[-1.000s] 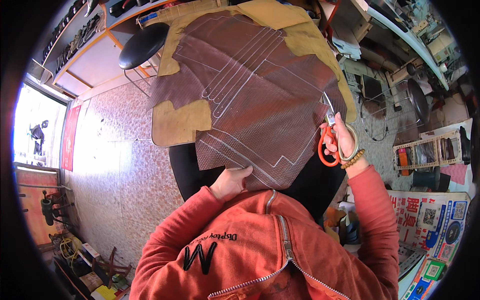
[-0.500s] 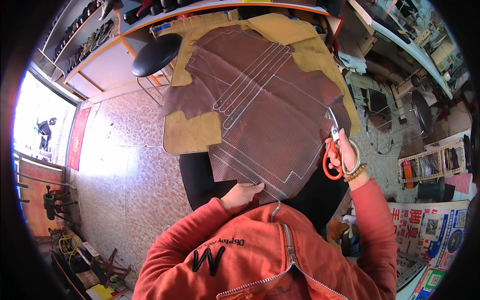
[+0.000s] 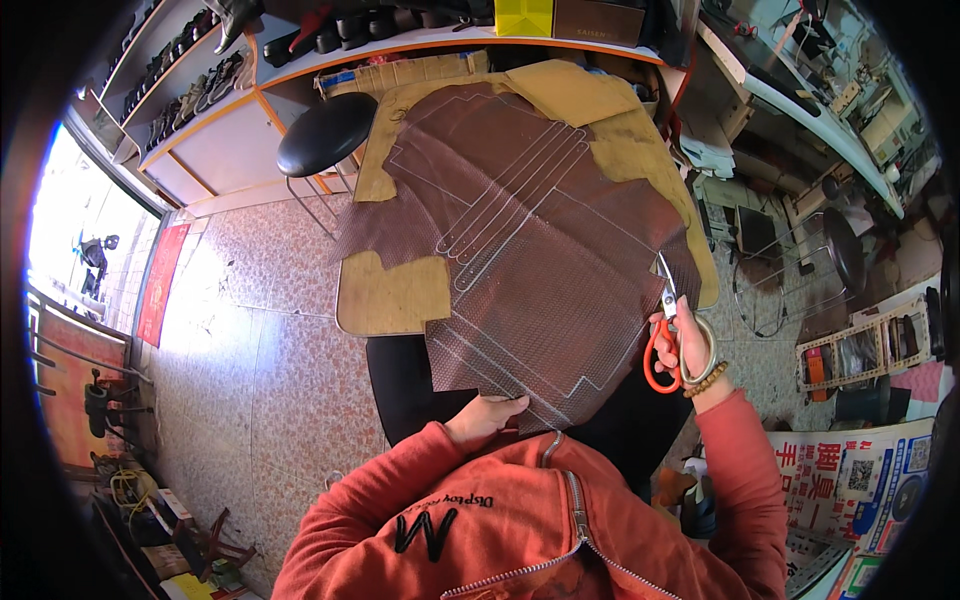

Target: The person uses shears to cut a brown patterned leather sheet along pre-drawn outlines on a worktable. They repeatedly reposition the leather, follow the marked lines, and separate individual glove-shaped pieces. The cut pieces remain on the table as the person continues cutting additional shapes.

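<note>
Brown sheeting (image 3: 560, 270), pinched by my left hand (image 3: 485, 417), probably to steady it against scissors (image 3: 669, 299) my right hand (image 3: 690, 342) grips.

White, burnt-out daylight enters by the doorway (image 3: 92, 225), well left of the left fingers (image 3: 508, 405), and glares off the floor (image 3: 222, 305) between. Right of the right fingers (image 3: 663, 361), the floor is dimmer. Fisheye distortion bows the shoe shelves (image 3: 180, 72) far beyond the left fingers; black vignetting fills the corners.
</note>
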Demonstrator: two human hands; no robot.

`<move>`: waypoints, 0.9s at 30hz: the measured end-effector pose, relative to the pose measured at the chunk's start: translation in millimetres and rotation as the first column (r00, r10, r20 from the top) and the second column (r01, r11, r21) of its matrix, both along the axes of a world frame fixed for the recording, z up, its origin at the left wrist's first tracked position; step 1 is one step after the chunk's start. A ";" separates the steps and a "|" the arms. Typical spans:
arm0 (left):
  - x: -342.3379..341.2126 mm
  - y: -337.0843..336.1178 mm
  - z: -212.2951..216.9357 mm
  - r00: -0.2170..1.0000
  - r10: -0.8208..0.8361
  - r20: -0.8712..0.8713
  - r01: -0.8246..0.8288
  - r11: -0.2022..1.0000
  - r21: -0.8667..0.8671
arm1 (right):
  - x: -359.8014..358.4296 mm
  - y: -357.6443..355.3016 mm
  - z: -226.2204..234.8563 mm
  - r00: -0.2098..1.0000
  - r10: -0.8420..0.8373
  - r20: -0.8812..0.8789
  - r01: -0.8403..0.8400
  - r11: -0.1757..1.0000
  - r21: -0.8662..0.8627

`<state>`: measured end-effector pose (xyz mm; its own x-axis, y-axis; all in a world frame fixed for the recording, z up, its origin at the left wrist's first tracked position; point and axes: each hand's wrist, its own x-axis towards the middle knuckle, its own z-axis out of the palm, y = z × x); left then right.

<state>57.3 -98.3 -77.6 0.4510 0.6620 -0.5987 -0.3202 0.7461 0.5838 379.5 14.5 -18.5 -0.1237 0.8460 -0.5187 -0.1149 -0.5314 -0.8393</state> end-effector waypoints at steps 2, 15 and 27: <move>0.3 1.6 1.8 1.000 0.024 0.004 -0.025 0.999 0.027 | -0.5 -2.3 0.7 1.000 0.008 -0.014 -0.008 1.000 0.012; -115.8 -24.4 26.3 0.873 0.436 -0.221 -0.392 0.894 0.215 | -36.8 -68.0 -7.8 0.979 0.172 -0.108 -0.171 0.985 0.024; -147.2 -25.5 85.2 -0.104 0.874 -0.474 0.316 0.481 0.818 | -70.1 -79.4 -6.5 0.904 0.423 -0.062 -0.422 0.906 0.036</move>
<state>-89.9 -123.8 7.6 -0.4023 0.7512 0.5233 0.8198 0.0411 0.5712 309.4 -64.9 -25.0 -0.5057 0.7176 -0.4789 0.0603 -0.5244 -0.8493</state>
